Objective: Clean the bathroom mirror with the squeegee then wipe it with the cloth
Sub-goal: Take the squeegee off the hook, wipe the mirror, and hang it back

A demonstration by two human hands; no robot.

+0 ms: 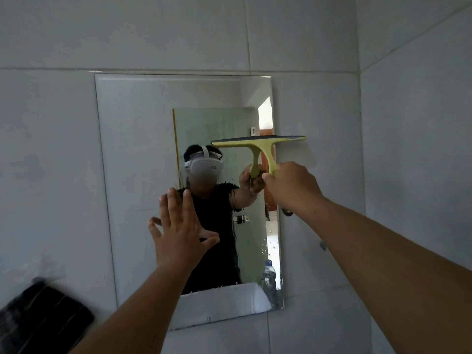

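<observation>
A frameless rectangular mirror [138,154] hangs on the grey tiled wall. My right hand [291,187] grips the handle of a yellow-green squeegee [258,144], whose dark blade is level and lies over the mirror's right edge at mid height. My left hand [178,231] is spread flat, fingers apart, against or just in front of the glass at its lower middle. A dark cloth [40,318], blurred, lies at the lower left. The glass reflects me in a black top and white headset.
Grey wall tiles [408,123] surround the mirror, with a wall corner to the right. A clear plastic bottle [269,279] appears at the mirror's lower right edge. A small metal fitting [323,244] sticks out of the wall under my right forearm.
</observation>
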